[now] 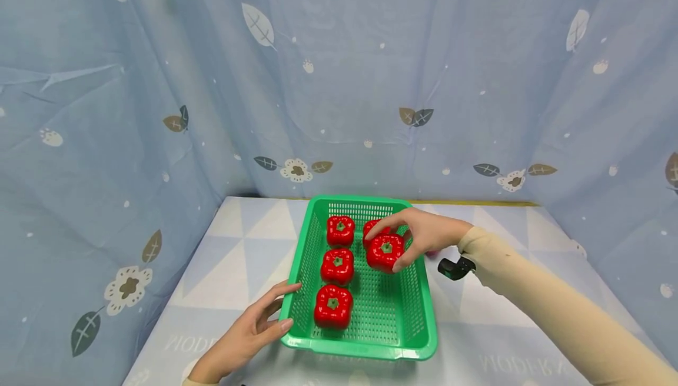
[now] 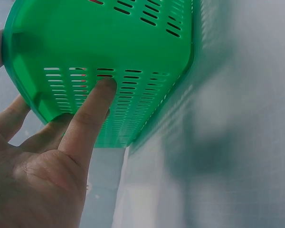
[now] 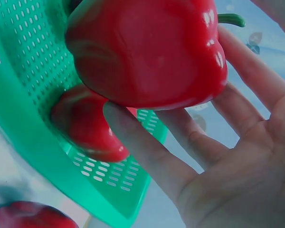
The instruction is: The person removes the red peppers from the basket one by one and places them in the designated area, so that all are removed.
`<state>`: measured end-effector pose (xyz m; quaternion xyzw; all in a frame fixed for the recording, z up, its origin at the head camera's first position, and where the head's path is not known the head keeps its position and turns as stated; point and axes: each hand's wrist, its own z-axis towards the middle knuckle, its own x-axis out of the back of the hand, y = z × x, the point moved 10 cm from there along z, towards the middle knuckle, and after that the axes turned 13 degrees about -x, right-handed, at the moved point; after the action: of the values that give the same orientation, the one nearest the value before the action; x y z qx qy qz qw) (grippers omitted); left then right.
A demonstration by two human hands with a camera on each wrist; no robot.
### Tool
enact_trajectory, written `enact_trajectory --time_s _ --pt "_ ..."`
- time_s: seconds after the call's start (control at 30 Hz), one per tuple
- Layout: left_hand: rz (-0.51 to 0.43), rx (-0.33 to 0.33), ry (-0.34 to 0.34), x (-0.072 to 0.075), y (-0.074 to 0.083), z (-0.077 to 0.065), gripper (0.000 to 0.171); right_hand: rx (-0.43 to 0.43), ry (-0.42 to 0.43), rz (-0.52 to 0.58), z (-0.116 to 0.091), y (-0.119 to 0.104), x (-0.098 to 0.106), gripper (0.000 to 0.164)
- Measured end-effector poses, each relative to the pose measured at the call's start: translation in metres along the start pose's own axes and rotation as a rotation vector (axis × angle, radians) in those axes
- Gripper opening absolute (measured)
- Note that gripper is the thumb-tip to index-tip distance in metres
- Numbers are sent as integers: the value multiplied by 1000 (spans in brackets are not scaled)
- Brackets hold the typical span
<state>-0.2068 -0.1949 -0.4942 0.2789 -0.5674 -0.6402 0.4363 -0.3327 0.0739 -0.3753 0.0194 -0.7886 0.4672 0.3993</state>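
Observation:
My right hand (image 1: 424, 233) holds a glossy red bell pepper (image 1: 385, 252) with a green stem, thumb and fingers around its sides, over the right half of a green plastic basket (image 1: 360, 349). Close up, the right wrist view shows that pepper (image 3: 147, 52) above another pepper (image 3: 85, 126) in the basket. Three red bell peppers, nearest one (image 1: 332, 308), line the basket's left side. A further pepper (image 1: 369, 230) at the back right is partly hidden by the held one. My left hand (image 1: 249, 330) grips the basket's left rim, with a finger against the slotted outer wall (image 2: 147, 52).
The basket stands on a table with a patterned cloth (image 1: 222, 280). A reddish thing (image 1: 433, 253) lies outside the basket's right wall, mostly hidden by the right hand. Blue curtains (image 1: 339, 80) hang behind and at both sides. A black wrist device (image 1: 457, 268) sits on the right sleeve.

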Motion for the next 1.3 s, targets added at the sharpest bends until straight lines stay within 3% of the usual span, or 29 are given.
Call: enact_trajectory --time_s 0.37,0.7,1.3 --pt "31 -14 0 1 0 -1 60 -48 53 10 -14 1 19 68" --pt "21 -13 2 0 0 -1 61 -22 92 80 -34 -2 39 67" --pt "34 7 2 -1 2 -1 62 -99 235 24 -73 28 84 65"
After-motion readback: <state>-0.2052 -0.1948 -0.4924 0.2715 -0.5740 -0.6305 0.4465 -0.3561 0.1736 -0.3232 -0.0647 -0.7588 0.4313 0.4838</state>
